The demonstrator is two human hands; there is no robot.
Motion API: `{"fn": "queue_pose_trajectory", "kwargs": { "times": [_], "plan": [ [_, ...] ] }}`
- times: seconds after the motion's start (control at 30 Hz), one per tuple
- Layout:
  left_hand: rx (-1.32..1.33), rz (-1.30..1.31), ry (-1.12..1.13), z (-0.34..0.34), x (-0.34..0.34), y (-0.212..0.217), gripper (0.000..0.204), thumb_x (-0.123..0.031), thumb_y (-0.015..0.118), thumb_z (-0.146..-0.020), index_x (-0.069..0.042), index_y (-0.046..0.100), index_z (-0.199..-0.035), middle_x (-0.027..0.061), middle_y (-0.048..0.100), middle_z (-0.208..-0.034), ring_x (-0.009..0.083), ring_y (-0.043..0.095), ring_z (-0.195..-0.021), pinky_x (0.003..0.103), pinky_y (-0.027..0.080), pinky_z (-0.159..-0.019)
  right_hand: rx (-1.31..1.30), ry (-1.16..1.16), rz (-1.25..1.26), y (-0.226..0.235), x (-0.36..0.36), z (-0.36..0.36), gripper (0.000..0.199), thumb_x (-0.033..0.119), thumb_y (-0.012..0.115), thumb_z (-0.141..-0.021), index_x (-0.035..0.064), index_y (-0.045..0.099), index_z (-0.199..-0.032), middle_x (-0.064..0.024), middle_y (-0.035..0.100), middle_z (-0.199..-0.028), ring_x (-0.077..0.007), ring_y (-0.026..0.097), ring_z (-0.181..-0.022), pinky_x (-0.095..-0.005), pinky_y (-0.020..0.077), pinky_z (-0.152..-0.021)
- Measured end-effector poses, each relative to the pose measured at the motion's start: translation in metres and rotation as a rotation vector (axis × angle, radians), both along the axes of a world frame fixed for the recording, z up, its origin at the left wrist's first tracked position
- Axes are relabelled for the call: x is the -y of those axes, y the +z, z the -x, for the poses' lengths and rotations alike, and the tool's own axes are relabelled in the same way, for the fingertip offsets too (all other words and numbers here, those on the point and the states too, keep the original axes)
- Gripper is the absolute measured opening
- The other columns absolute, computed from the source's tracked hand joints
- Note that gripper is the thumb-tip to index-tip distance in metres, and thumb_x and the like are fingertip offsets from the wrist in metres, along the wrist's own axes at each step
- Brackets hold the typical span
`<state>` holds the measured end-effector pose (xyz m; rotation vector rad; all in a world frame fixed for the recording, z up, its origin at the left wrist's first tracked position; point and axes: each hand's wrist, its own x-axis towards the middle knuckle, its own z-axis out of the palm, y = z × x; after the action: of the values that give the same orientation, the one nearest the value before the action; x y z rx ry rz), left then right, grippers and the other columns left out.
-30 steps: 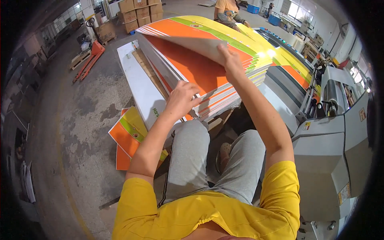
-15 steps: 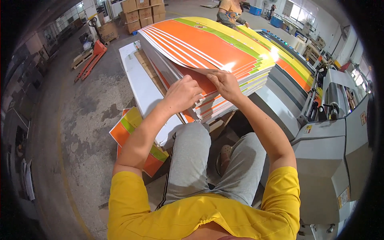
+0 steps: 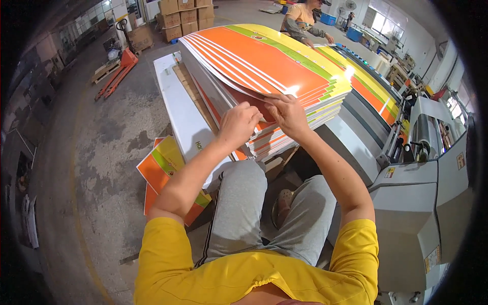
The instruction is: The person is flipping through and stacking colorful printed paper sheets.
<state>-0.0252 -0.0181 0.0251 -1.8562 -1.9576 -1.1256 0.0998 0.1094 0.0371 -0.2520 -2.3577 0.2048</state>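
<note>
A thick stack of glossy printed sheets (image 3: 264, 61), orange with green, yellow and white stripes, lies in front of me on a low pallet. My left hand (image 3: 238, 123) pinches the near corner of several fanned sheets. My right hand (image 3: 287, 113) grips the same near edge just to the right, fingers under the top sheets. Both hands almost touch each other. The upper sheets are lifted and splayed apart along the near side.
A grey machine (image 3: 422, 198) with rollers stands at my right. More printed sheets (image 3: 165, 168) lie on the floor at my left. A long white board (image 3: 183, 112) runs beside the stack. Another person (image 3: 302, 18) works at the far end. Cardboard boxes (image 3: 185, 12) and an orange pallet jack (image 3: 119, 66) stand behind.
My right hand came down from the raised top sheets to the near edge beside my left hand. The lifted sheets dropped back flatter onto the stack.
</note>
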Motion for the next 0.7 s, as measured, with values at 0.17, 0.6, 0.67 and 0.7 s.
{"fn": "queue_pose_trajectory", "kwargs": {
  "times": [0.17, 0.6, 0.67, 0.7],
  "plan": [
    [0.981, -0.063, -0.141, -0.017, 0.002, 0.006, 0.032, -0.01, 0.058, -0.085, 0.002, 0.051, -0.114, 0.0061, 0.057, -0.074, 0.0148, 0.06, -0.072, 0.028, 0.052, -0.061, -0.056, -0.007, 0.086, 0.004, 0.0, -0.002, 0.019, 0.016, 0.054, -0.085, 0.0042, 0.064, -0.096, -0.0078, 0.061, -0.104, -0.0298, 0.054, -0.091, -0.0367, 0.0441, -0.078],
    [1.653, -0.197, -0.328, 0.011, -0.016, -0.008, 0.036, -0.004, 0.059, -0.083, 0.007, 0.042, -0.113, 0.0111, 0.057, -0.093, 0.0202, 0.061, -0.078, 0.031, 0.054, -0.072, -0.05, 0.002, 0.087, 0.006, 0.003, 0.0, 0.021, 0.017, 0.055, -0.085, 0.0045, 0.064, -0.099, -0.0085, 0.061, -0.104, -0.0296, 0.055, -0.091, -0.0368, 0.0449, -0.079],
    [1.647, -0.187, -0.346, 0.009, -0.015, -0.009, 0.032, -0.005, 0.059, -0.083, 0.005, 0.044, -0.109, 0.0107, 0.057, -0.092, 0.0196, 0.061, -0.077, 0.031, 0.054, -0.072, -0.072, -0.009, 0.07, 0.007, 0.004, 0.001, 0.021, 0.018, 0.056, -0.084, 0.0044, 0.064, -0.099, -0.0091, 0.061, -0.104, -0.0297, 0.055, -0.092, -0.0364, 0.0451, -0.079],
    [1.631, -0.241, -0.238, 0.003, -0.017, -0.008, 0.025, -0.006, 0.059, -0.083, 0.003, 0.049, -0.104, 0.0093, 0.058, -0.09, 0.0176, 0.06, -0.078, 0.03, 0.053, -0.072, -0.072, -0.01, 0.069, 0.006, 0.003, 0.001, 0.021, 0.018, 0.056, -0.084, 0.0044, 0.064, -0.099, -0.0091, 0.061, -0.104, -0.0297, 0.055, -0.092, -0.0364, 0.0451, -0.079]
  ]
}}
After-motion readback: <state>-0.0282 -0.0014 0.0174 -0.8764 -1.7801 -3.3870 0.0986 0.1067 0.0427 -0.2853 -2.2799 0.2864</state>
